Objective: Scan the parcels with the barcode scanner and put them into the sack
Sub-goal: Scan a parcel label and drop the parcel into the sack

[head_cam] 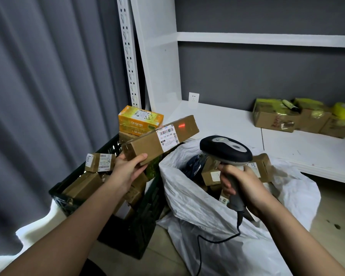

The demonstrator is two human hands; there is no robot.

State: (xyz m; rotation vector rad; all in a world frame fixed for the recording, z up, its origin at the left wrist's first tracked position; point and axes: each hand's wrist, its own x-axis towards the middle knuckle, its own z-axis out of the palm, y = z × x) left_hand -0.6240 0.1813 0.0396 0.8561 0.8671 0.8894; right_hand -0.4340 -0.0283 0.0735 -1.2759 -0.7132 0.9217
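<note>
The left hand's fingers (142, 158) are pinching one end of the long brown cardboard parcel (160, 137) at frame centre, while the right hand (239, 183) is gripping the black-and-grey barcode scanner (225, 150) over the white plastic sack (217, 212). The red beam is landing right of the label — better shifted left onto the barcode.
</note>
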